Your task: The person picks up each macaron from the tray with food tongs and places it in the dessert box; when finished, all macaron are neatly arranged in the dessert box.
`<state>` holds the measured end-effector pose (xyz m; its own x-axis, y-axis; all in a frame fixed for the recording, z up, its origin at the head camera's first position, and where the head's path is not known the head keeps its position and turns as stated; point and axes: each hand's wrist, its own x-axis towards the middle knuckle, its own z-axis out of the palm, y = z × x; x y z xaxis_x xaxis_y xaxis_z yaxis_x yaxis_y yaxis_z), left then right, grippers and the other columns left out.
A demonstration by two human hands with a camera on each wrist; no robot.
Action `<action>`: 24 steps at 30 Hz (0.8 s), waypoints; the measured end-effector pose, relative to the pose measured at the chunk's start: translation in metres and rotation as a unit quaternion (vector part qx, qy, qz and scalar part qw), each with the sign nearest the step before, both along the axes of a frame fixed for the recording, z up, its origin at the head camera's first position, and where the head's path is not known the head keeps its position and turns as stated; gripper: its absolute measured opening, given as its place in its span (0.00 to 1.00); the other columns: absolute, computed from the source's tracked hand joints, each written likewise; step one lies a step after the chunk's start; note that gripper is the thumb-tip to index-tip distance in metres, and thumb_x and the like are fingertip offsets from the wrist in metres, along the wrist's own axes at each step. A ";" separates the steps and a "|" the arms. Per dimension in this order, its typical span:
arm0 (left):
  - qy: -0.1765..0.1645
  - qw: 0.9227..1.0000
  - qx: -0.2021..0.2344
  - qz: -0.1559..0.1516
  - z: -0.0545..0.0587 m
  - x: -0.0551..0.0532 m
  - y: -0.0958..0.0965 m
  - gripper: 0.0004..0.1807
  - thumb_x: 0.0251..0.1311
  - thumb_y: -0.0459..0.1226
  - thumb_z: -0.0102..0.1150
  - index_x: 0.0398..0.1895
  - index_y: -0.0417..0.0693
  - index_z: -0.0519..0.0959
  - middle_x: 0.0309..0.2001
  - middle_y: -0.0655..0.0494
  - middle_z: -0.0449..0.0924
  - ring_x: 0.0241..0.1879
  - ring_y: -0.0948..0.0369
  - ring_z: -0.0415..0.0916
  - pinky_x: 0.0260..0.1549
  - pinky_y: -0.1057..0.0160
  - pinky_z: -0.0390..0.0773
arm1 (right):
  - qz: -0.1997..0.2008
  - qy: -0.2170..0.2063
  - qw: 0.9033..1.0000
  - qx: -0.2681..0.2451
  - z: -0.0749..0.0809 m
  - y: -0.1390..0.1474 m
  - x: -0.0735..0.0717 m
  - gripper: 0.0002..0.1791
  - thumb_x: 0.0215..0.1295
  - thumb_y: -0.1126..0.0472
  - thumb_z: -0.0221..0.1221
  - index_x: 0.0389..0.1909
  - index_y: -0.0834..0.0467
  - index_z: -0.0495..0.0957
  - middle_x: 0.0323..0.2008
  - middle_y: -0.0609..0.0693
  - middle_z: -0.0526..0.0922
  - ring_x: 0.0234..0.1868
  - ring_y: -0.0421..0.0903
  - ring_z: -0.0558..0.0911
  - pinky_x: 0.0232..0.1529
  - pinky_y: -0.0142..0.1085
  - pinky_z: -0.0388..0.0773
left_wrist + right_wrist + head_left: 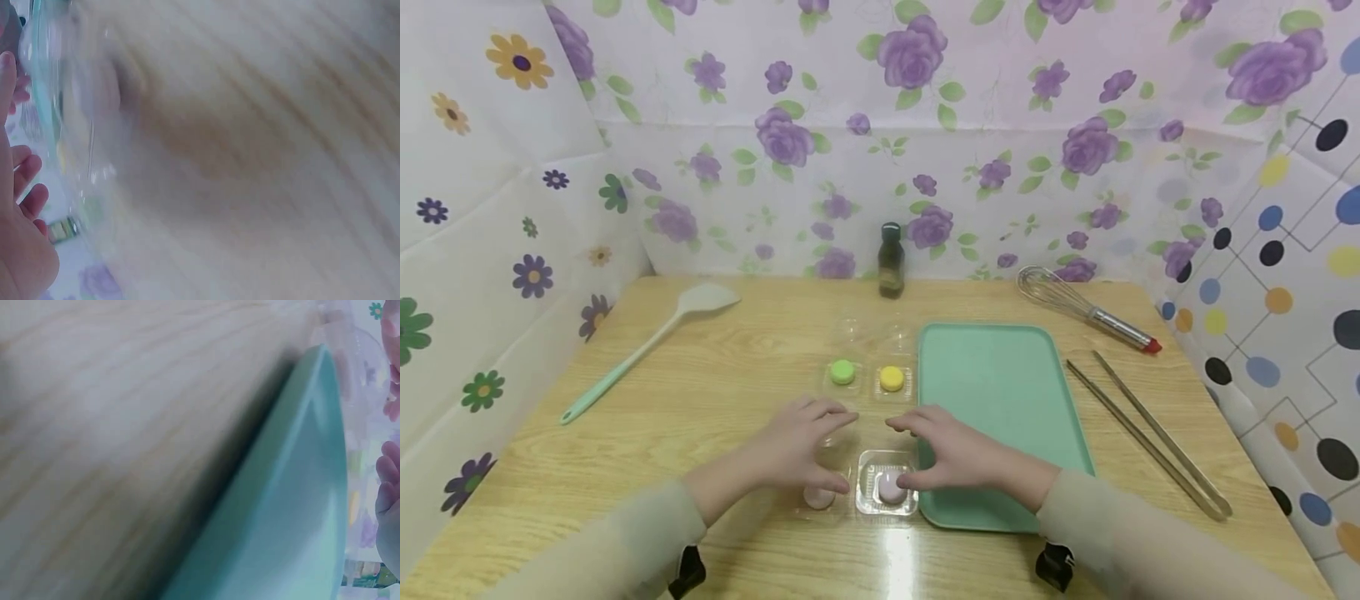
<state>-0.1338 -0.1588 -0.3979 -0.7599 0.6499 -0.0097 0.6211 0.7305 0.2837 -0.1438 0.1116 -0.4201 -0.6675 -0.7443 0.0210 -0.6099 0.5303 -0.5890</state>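
Note:
My left hand (801,444) hovers over a clear plastic box with a pale pink macaron (818,498) in it, fingers spread and nothing in them. Facing it, my right hand (958,450) is over the left edge of the green tray (1000,392), also holding nothing. Its thumb tip overlaps a pale lilac macaron (889,490) in a second clear box (865,502); I cannot tell whether they touch. Farther back, a green macaron (842,372) and a yellow macaron (892,378) sit in clear boxes with raised lids. In the left wrist view, the pink macaron (97,90) is blurred.
A small dark bottle (891,262) stands at the back. To the left lies a spatula (651,343) with a pale green handle. On the right are a whisk (1090,312) and long metal tongs (1150,437). Patterned cloth surrounds the wooden table (760,333) on three sides.

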 end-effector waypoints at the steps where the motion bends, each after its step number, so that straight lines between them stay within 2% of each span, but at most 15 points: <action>1: 0.004 1.000 0.003 0.001 0.001 -0.002 -0.003 0.50 0.37 0.61 0.69 0.64 0.46 0.68 0.59 0.53 0.70 0.56 0.52 0.64 0.56 0.48 0.64 | 0.000 -0.004 1.000 -0.002 0.001 -0.002 -0.002 0.42 0.54 0.41 0.62 0.67 0.55 0.62 0.61 0.52 0.67 0.60 0.49 0.66 0.58 0.46 0.67; 4: 0.013 1.000 0.008 0.005 0.004 -0.006 -0.011 0.48 0.38 0.60 0.70 0.63 0.46 0.69 0.59 0.52 0.70 0.56 0.51 0.65 0.56 0.48 0.65 | -0.001 -0.014 1.000 -0.007 0.003 -0.009 -0.006 0.42 0.54 0.42 0.62 0.67 0.57 0.62 0.58 0.51 0.69 0.55 0.48 0.70 0.54 0.44 0.70; 7: 0.008 1.000 0.017 0.015 0.004 -0.012 -0.021 0.47 0.39 0.58 0.70 0.63 0.46 0.69 0.60 0.49 0.70 0.58 0.49 0.64 0.57 0.46 0.63 | -0.007 -0.030 0.999 -0.007 0.005 -0.018 -0.010 0.43 0.54 0.43 0.62 0.67 0.57 0.61 0.57 0.51 0.71 0.53 0.47 0.72 0.52 0.42 0.72; 15: -0.027 0.998 0.034 0.040 -0.001 -0.031 -0.054 0.42 0.46 0.49 0.70 0.65 0.42 0.66 0.60 0.46 0.71 0.60 0.47 0.65 0.60 0.42 0.58 | -0.037 -0.101 0.994 0.002 0.008 -0.049 -0.026 0.42 0.57 0.45 0.62 0.68 0.59 0.58 0.56 0.54 0.74 0.55 0.49 0.74 0.53 0.40 0.72; 20: -0.070 0.996 0.019 0.050 -0.006 -0.036 -0.068 0.44 0.46 0.48 0.70 0.66 0.42 0.63 0.63 0.46 0.68 0.62 0.48 0.62 0.62 0.43 0.54 | -0.055 -0.115 0.992 0.016 0.007 -0.068 -0.031 0.44 0.55 0.48 0.65 0.69 0.60 0.57 0.55 0.55 0.75 0.54 0.49 0.75 0.54 0.40 0.71; 24: -0.091 0.994 0.010 0.059 -0.013 -0.036 -0.068 0.44 0.45 0.48 0.69 0.67 0.44 0.63 0.64 0.48 0.66 0.63 0.49 0.61 0.63 0.44 0.52 | -0.067 -0.111 0.991 0.030 0.004 -0.076 -0.033 0.45 0.53 0.50 0.66 0.68 0.61 0.57 0.55 0.56 0.75 0.55 0.49 0.74 0.56 0.40 0.70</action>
